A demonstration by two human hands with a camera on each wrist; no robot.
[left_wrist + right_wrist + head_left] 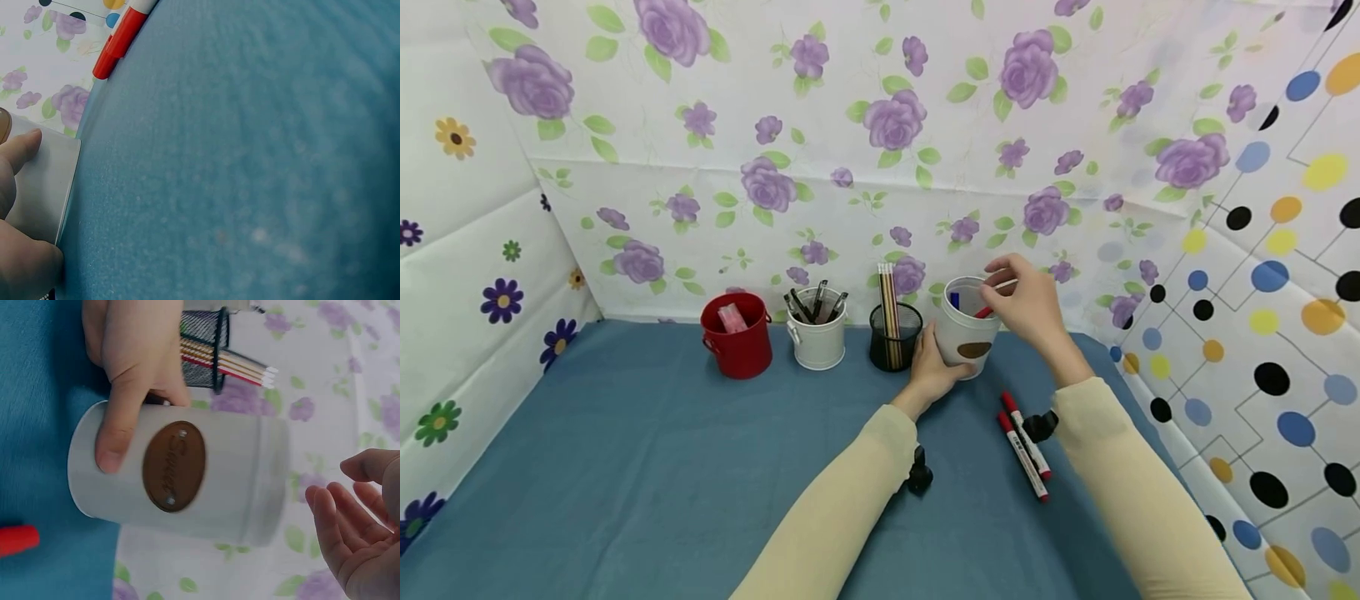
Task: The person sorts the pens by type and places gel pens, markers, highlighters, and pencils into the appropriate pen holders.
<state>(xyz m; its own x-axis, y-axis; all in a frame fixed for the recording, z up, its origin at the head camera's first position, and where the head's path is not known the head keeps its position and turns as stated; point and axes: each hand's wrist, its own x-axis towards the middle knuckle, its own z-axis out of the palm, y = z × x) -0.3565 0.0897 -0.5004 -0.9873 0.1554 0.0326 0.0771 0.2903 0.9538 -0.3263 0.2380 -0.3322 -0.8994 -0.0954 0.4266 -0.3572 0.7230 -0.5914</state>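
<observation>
My left hand (934, 372) grips a white bucket (966, 332) low on its side, thumb across the front below a brown oval label (174, 466). The bucket tilts a little on the blue cloth. Inside it show a blue-ended marker (954, 300) and a red-ended marker (983, 312). Over the bucket's rim is my right hand (1028, 302). Its fingers are loosely bent and apart from the thumb, with nothing between them in the right wrist view. Two red-capped white markers (1024, 457) lie side by side on the cloth, nearer me than the bucket.
Left of the bucket stand a black mesh cup (906, 340) of pencils, a small white bucket (820, 343) of black pens and a red bucket (741, 350) with a pink item (732, 319). Behind them hangs a flowered sheet (842, 125); a dotted sheet (1262, 333) hangs at right.
</observation>
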